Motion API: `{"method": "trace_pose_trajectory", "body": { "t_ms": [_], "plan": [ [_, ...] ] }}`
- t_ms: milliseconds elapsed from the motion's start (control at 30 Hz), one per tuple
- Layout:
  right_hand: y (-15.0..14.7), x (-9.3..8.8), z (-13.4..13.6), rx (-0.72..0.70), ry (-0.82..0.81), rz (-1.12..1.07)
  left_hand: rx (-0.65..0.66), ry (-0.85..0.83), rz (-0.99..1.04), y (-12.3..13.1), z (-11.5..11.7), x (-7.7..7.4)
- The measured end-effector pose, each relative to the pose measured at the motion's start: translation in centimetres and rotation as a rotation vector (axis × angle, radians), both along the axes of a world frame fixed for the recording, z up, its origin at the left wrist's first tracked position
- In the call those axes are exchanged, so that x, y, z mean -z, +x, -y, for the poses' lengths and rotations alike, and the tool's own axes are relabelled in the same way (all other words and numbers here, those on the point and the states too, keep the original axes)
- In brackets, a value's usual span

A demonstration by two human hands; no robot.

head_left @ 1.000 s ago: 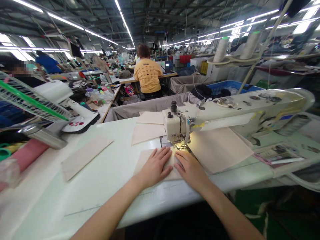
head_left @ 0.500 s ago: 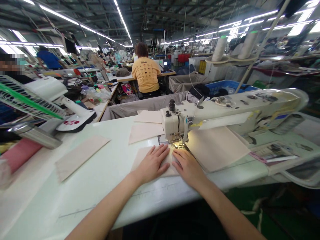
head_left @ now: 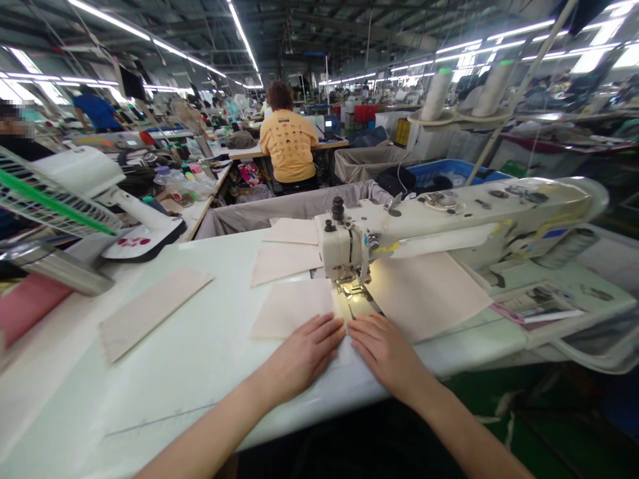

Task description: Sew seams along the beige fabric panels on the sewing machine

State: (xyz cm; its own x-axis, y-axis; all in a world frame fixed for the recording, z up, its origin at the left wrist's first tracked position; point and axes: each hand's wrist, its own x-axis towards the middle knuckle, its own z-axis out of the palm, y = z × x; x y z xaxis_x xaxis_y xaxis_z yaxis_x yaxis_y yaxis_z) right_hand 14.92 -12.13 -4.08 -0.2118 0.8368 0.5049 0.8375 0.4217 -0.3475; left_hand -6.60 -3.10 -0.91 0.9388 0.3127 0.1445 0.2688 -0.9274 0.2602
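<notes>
Being smoothed on the white desk [head_left: 150, 386] is a pale beige fabric panel [head_left: 292, 307], lying at 11 o'clock from the hands and just short of the presser foot [head_left: 352, 289] of an industrial sewing machine [head_left: 344, 249]. The left hand [head_left: 299, 356] is laid flat, fingers spread, across the panel's lower edge. The right hand [head_left: 387, 352] is laid flat at 3 o'clock from the left, its fingertips just beside the panel's lower right corner; whether cloth lies under them cannot be told. Neither grip is closed: both are wide, palms down, with nothing pinched or held. The step in hand is judged to be positioning of the panel by the foot, using flat pressure only. Even pressure from both palms is called for, with the panel's edge kept in line with the foot. Two more beige panels [head_left: 287, 249] are stacked loosely at 12 o'clock, left of the machine head. A larger beige panel [head_left: 424, 293] is placed at 2 o'clock, under the machine arm. A narrow beige strip [head_left: 154, 313] is laid at 10 o'clock. Farther off, a white fan [head_left: 74, 193] is seen at 10 o'clock, and a seated worker in a yellow shirt [head_left: 288, 143] at 12 o'clock.
</notes>
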Motion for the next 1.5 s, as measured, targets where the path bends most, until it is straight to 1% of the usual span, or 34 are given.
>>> {"method": "trace_pose_trajectory", "body": {
  "t_ms": [167,333,467,600,733,833,1000,1033,1100,1200,1333,1500],
  "plan": [
    [0.0,-0.8,-2.9,0.002,-0.025,-0.012,0.002,0.006,0.020,0.5,-2.8,-0.3],
    [-0.1,-1.4,-4.9,0.031,-0.057,0.016,-0.004,0.006,0.055,1.0,-5.3,-0.1],
    [-0.2,-1.3,-5.2,0.056,-0.064,0.014,-0.013,-0.009,0.069,1.4,-7.1,0.1],
    [-0.5,-0.5,-4.2,0.075,-0.047,-0.031,-0.018,-0.015,0.069,1.6,-8.3,0.0],
    [-0.8,0.3,-3.3,0.074,-0.016,-0.070,-0.047,-0.001,0.038,1.6,-8.4,0.1],
    [-0.9,0.4,-3.3,0.074,-0.003,-0.087,-0.100,0.026,0.011,1.6,-8.0,0.5],
    [-0.8,0.4,-3.3,0.059,0.007,-0.115,-0.344,0.076,-0.045,1.9,-7.6,1.5],
    [-0.8,0.5,-3.1,0.061,0.010,-0.124,-0.373,0.085,-0.059,1.8,-7.5,1.7],
    [-0.9,0.6,-2.7,0.075,0.018,-0.147,-0.387,0.109,-0.087,1.6,-7.3,1.8],
    [-1.1,0.9,-2.2,0.094,0.031,-0.174,-0.378,0.151,-0.119,0.7,-6.7,1.4],
    [-1.1,1.2,-2.1,0.096,0.035,-0.183,-0.378,0.152,-0.143,-0.5,-5.8,0.3],
    [-0.9,1.4,-2.3,0.081,0.051,-0.191,-0.434,0.122,-0.104,-0.5,-5.9,-1.2]
  ]
}}
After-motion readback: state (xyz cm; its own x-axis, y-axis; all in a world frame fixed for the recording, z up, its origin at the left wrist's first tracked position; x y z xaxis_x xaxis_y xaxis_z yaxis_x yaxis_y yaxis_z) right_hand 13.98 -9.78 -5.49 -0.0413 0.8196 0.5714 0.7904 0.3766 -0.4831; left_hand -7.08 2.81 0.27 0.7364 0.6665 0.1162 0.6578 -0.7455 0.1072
